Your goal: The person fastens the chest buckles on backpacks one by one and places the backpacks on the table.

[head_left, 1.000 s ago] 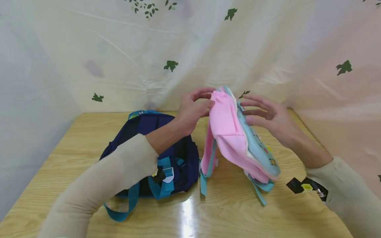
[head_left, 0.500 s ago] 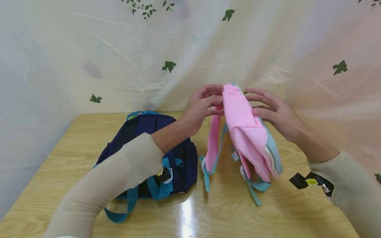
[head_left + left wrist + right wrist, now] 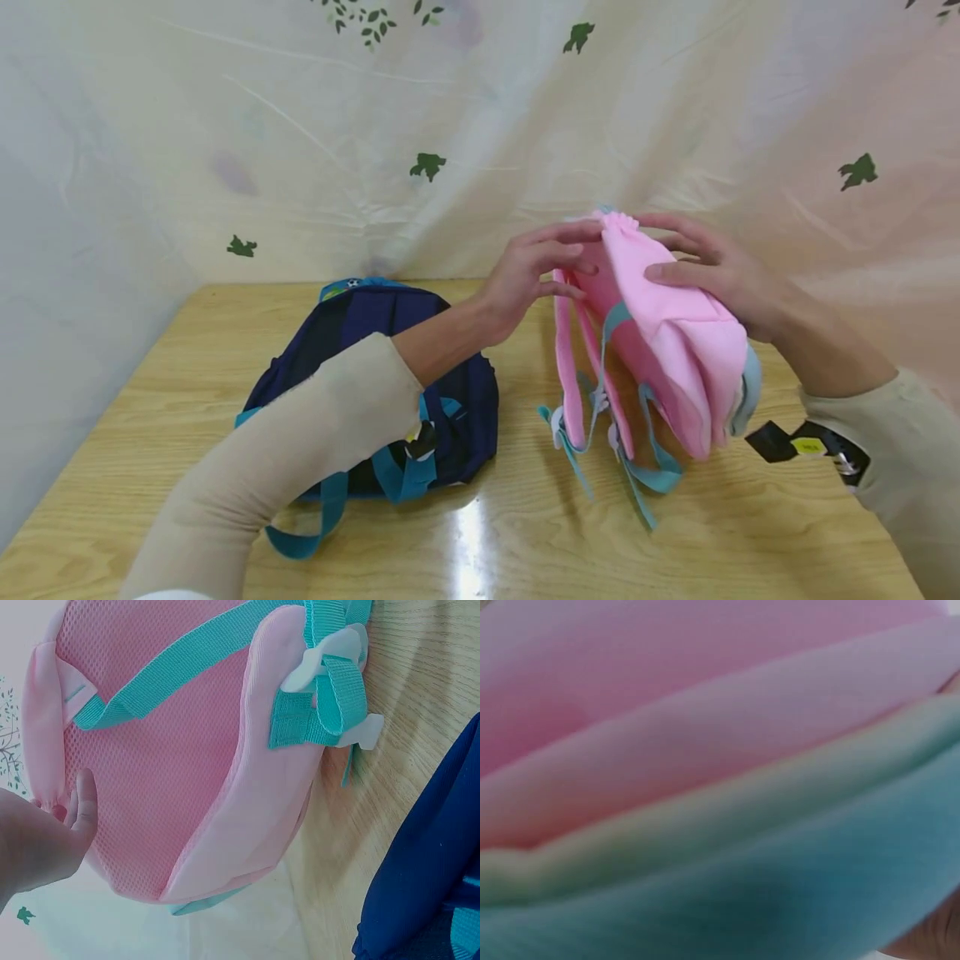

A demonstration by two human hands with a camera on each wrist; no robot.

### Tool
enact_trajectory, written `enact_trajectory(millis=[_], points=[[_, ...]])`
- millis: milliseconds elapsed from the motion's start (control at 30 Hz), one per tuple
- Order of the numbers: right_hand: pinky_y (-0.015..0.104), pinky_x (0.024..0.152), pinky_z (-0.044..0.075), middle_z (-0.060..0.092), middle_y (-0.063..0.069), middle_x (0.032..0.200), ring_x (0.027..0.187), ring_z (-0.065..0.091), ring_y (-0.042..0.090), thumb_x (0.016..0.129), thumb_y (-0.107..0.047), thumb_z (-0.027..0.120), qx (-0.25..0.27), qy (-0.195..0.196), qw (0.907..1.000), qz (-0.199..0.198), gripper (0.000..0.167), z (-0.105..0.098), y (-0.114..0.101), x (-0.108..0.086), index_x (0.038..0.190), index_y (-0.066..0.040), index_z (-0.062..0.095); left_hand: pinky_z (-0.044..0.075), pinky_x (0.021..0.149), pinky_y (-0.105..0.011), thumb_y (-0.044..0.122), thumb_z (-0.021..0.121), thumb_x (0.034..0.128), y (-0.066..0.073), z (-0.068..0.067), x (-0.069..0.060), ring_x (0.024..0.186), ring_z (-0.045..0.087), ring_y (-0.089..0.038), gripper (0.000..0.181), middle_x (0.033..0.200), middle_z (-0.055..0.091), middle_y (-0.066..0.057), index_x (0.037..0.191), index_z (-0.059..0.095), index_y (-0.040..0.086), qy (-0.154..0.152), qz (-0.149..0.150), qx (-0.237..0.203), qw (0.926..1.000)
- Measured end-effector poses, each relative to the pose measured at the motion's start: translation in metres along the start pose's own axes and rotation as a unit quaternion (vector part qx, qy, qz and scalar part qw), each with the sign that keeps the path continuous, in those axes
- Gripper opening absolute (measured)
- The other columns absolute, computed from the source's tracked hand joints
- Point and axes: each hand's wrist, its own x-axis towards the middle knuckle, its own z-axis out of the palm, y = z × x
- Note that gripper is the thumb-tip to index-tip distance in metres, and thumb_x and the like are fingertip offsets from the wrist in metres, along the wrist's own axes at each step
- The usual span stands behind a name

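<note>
A small backpack [image 3: 667,321], pink with a light blue front, is tilted over the table on the right side of the head view. Its pink back and dangling straps face left. My right hand [image 3: 723,271] grips it from the right, thumb on the pink side panel, other fingers partly hidden behind. My left hand [image 3: 525,275] has loosely extended fingers touching the gathered pocket edge at its top left. In the left wrist view, mesh back padding [image 3: 165,735] and a turquoise strap [image 3: 187,664] show. Blurred pink and blue fabric [image 3: 727,772] fills the right wrist view.
A navy backpack [image 3: 382,312] with blue straps lies on the wooden table [image 3: 142,467], left of the pink one and partly under my left forearm. A pale curtain [image 3: 315,142] with leaf prints hangs behind the table.
The pink backpack has shifted right and turned, so its light blue front faces away and its back and straps show more. Both hands have moved right with it.
</note>
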Motion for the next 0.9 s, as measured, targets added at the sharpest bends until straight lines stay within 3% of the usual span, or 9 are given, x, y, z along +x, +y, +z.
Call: enact_trajectory(millis=[233, 533, 733, 900], points=[[0.03, 0.071, 0.061, 0.063, -0.002, 0.118, 0.093, 0.068, 0.017, 0.105, -0.009, 0.055, 0.036, 0.008, 0.999, 0.026, 0.041, -0.0017, 0.0004, -0.0004, 0.135, -0.038, 0.056, 0.058, 0.087, -0.038, 0.02, 0.049, 0.0996, -0.0005, 0.0014, -0.0003, 0.112, 0.06, -0.032, 0.052, 0.137, 0.06, -0.012, 0.148, 0.054, 0.002, -0.016, -0.005, 0.005, 0.9999], [0.026, 0.065, 0.058, 0.066, 0.002, 0.112, 0.084, 0.069, 0.015, 0.106, -0.007, 0.049, 0.133, 0.003, 0.9901, 0.045, 0.045, -0.0025, -0.0003, 0.0009, 0.141, -0.036, 0.056, 0.057, 0.086, -0.036, 0.019, 0.049, 0.0992, 0.0006, 0.0039, 0.0003, 0.115, 0.059, -0.033, 0.053, 0.144, 0.056, -0.008, 0.15, 0.052, 0.002, -0.028, -0.008, 0.006, 0.9996], [0.025, 0.065, 0.057, 0.07, -0.001, 0.109, 0.085, 0.069, 0.015, 0.105, 0.001, 0.042, 0.191, 0.004, 0.9813, 0.027, 0.043, -0.0014, 0.0018, 0.0013, 0.129, -0.031, 0.059, 0.056, 0.086, -0.035, 0.018, 0.049, 0.0985, -0.0001, 0.0047, -0.0002, 0.116, 0.056, -0.021, 0.055, 0.148, 0.053, -0.008, 0.15, 0.051, 0.001, -0.037, -0.009, 0.01, 0.9992], [0.025, 0.066, 0.057, 0.072, 0.001, 0.108, 0.088, 0.069, 0.016, 0.104, 0.005, 0.04, 0.2, -0.002, 0.9797, 0.009, 0.044, -0.0025, 0.0018, 0.0021, 0.128, -0.028, 0.058, 0.056, 0.087, -0.035, 0.018, 0.048, 0.0973, -0.0009, 0.0041, 0.0, 0.116, 0.056, -0.021, 0.056, 0.148, 0.052, -0.007, 0.151, 0.05, 0.001, -0.05, -0.007, 0.01, 0.9987]])
